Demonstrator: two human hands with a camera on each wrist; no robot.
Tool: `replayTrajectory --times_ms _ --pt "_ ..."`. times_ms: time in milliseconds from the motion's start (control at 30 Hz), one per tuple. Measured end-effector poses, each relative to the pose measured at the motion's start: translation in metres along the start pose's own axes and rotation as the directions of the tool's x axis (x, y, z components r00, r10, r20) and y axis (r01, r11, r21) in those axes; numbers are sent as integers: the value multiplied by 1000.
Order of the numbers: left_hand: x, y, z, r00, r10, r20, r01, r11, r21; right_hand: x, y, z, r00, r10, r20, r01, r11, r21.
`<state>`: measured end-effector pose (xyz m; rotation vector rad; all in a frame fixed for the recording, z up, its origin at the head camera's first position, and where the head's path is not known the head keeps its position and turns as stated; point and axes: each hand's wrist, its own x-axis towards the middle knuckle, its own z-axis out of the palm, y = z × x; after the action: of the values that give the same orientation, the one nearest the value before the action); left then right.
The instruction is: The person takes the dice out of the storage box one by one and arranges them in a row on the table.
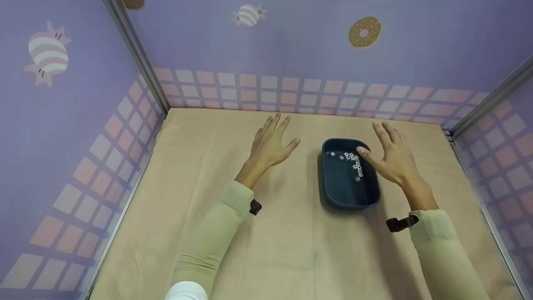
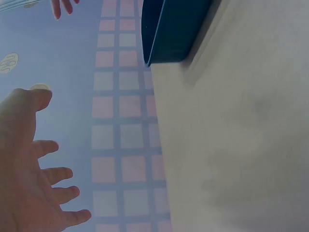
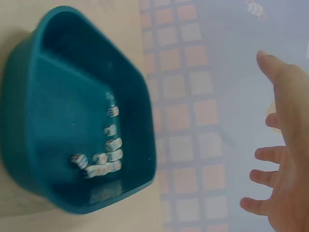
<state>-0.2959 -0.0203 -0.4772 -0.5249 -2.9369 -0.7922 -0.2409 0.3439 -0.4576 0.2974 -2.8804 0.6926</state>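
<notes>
A dark blue-green rectangular tub (image 1: 341, 187) stands on the table, right of its middle. Several small white dice (image 3: 104, 169) with dark and reddish marks lie inside, mostly bunched along one side. My right hand (image 1: 393, 160) hovers at the tub's right edge, fingers spread and thumb over the rim; it holds nothing. To the left of the tub, my left hand (image 1: 268, 146) is held above the table with its fingers spread, also holding nothing. In the left wrist view, the left hand (image 2: 29, 169) appears apart from the tub (image 2: 176, 34).
Beige cloth covers the table (image 1: 270, 250). Purple panels with pink and white squares enclose it: a back wall (image 1: 300, 50), a left wall (image 1: 62, 146) and a right wall (image 1: 508, 166). Dark straps with small devices (image 1: 399, 224) sit on both wrists.
</notes>
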Motion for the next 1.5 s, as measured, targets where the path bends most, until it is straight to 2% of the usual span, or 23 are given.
replayTrajectory --times_ms 167,267,367,433,500,633,700,800,867,933,1100,1167,1300,1400,1500 --pt "-1 6 19 1000 -17 -10 15 981 -193 -11 18 2 1000 25 3 -25 988 151" --pt "-3 14 36 999 -45 -5 42 950 -308 -16 34 6 999 53 1 -52 968 246" --pt "-6 24 59 998 -66 6 62 906 -418 -23 49 16 992 113 48 -122 934 337" --pt "-8 32 75 996 -84 32 89 867 -491 -28 58 24 984 149 100 -177 897 404" --pt "-11 39 91 992 -102 78 128 816 -563 -31 66 32 967 190 171 -249 849 466" --pt "-15 55 117 969 -167 180 246 696 -674 -35 77 47 913 261 315 -401 720 566" --pt "-16 62 126 956 -208 207 294 658 -693 -34 80 54 885 287 365 -457 678 576" --pt "-16 69 135 937 -265 229 350 659 -666 -34 82 64 857 303 417 -507 641 576" --pt "-16 73 139 924 -296 242 381 672 -636 -34 82 69 850 294 437 -517 626 584" --pt "-18 75 141 917 -311 249 398 665 -632 -35 82 72 848 279 451 -520 601 607" --pt "-25 76 140 927 -293 236 371 612 -699 -42 80 71 849 269 456 -522 563 640" --pt "-30 76 140 926 -291 239 372 604 -704 -47 79 69 846 271 459 -527 559 641" --pt "-39 76 140 919 -301 256 391 604 -694 -56 79 68 848 267 457 -524 553 648" --pt "-43 75 143 923 -294 249 382 613 -692 -62 79 69 850 276 449 -524 539 660" --pt "-45 72 144 928 -286 238 369 620 -692 -63 80 71 844 280 458 -535 504 678"
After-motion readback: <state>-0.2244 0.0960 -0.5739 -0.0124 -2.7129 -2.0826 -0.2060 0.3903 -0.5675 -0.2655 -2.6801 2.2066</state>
